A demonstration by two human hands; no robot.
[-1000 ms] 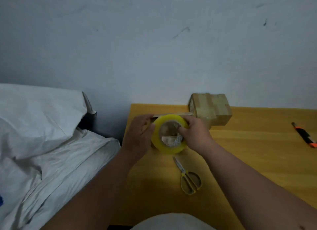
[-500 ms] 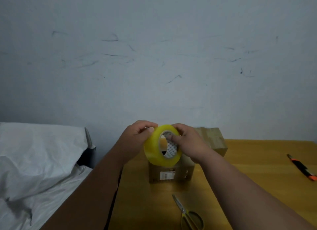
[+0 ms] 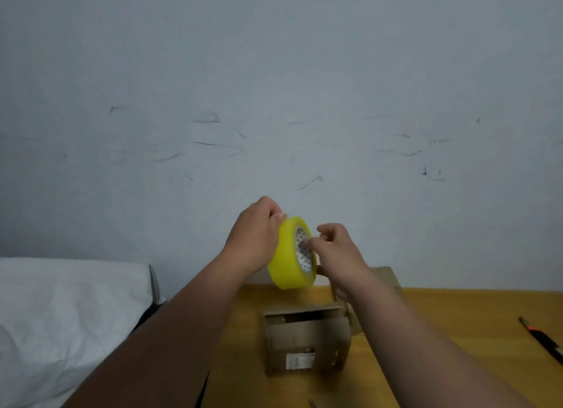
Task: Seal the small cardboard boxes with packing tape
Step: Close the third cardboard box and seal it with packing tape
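Left hand (image 3: 254,240), raised with forearm angled up, grips the yellow roll of packing tape (image 3: 291,253) by its rim. Right hand (image 3: 336,255) pinches at the roll's core. Directly below the roll, a small brown cardboard box (image 3: 306,340) sits on the wooden desk (image 3: 441,331), flap ajar.

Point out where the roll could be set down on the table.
Bare table lies between the near box and the utility knife. A narrower bare strip runs left of that box. Behind it, a second box crowds the wall.
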